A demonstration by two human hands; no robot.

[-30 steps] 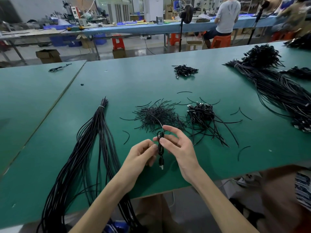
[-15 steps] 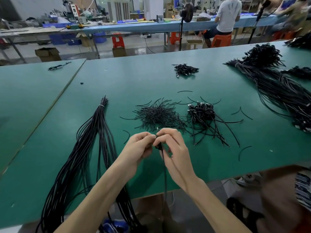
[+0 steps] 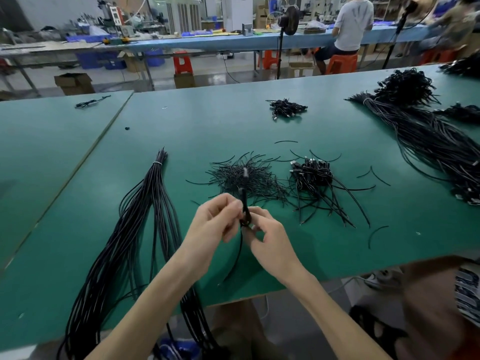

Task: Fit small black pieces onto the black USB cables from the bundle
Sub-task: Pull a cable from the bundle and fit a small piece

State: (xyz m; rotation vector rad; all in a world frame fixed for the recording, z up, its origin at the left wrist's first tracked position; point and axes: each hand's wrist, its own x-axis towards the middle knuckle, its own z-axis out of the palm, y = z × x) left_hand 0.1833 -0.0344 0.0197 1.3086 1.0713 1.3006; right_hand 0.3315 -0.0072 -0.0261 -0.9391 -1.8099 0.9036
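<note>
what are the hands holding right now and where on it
One black USB cable, in both hands. The left hand and right hand pinch it a little below its plug end, which points up; its tail hangs down between the wrists.

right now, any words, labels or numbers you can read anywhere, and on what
None readable anywhere.
Cardboard box on the floor: no print visible.
Machines on the far bench: labels too small and blurred.
USB cable pinched by left hand and right hand: no marking visible.
</note>
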